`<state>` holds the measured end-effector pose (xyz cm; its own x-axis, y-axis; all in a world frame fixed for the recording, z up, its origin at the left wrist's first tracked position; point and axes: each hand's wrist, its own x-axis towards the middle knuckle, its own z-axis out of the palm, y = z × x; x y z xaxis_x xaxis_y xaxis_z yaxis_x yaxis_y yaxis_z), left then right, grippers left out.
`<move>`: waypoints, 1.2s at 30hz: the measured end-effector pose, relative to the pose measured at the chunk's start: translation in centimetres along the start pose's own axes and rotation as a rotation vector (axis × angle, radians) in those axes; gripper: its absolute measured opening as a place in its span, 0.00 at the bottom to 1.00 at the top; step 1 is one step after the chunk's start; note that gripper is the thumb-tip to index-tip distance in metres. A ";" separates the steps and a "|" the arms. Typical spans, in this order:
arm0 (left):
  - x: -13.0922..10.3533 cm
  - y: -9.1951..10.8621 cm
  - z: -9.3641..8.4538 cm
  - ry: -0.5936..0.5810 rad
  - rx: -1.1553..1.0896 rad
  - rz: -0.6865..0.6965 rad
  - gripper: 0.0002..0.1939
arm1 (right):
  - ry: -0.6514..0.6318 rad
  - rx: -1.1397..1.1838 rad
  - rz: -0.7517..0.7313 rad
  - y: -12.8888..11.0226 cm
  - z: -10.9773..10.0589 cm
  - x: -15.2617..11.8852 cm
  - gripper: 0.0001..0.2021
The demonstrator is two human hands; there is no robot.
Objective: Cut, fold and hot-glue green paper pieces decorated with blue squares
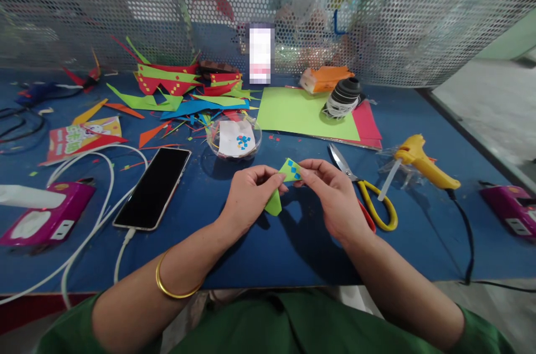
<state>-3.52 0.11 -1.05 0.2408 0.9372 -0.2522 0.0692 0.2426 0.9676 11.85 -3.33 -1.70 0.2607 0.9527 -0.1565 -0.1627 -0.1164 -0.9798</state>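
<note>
Between my two hands is a small piece of green paper [274, 204] with several blue squares on its upper part. My left hand [252, 189] pinches it between thumb and fingers, and its lower end hangs below that thumb. On the other side my right hand [330, 189] has its thumb and fingers closed on the paper's right edge, beside the blue squares. Just beyond my left hand stands a clear round tub [213, 142] with a white paper [228, 139] on top, bearing small blue squares. Scissors [387, 210] with yellow and red handles lie beside my right hand.
A yellow glue gun [427, 163] lies at the right, its cord running off the front edge. At the left are a phone [154, 189] on a white cable and a purple power strip [73, 203]. Green sheets [293, 114], cut paper masks [167, 80] and a perforated metal screen [125, 8] are behind.
</note>
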 end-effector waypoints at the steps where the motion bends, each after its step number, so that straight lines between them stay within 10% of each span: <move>1: 0.0 0.0 0.0 0.001 0.009 0.005 0.12 | 0.002 -0.003 0.007 0.0 0.0 0.0 0.16; 36: 0.2 -0.4 -0.1 -0.047 0.014 0.081 0.12 | 0.083 -0.080 -0.083 0.4 -0.2 0.2 0.17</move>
<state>-3.56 0.19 -1.47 0.2916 0.9407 -0.1733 0.0611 0.1625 0.9848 12.05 -3.28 -2.17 0.3488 0.9337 -0.0806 -0.0620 -0.0629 -0.9961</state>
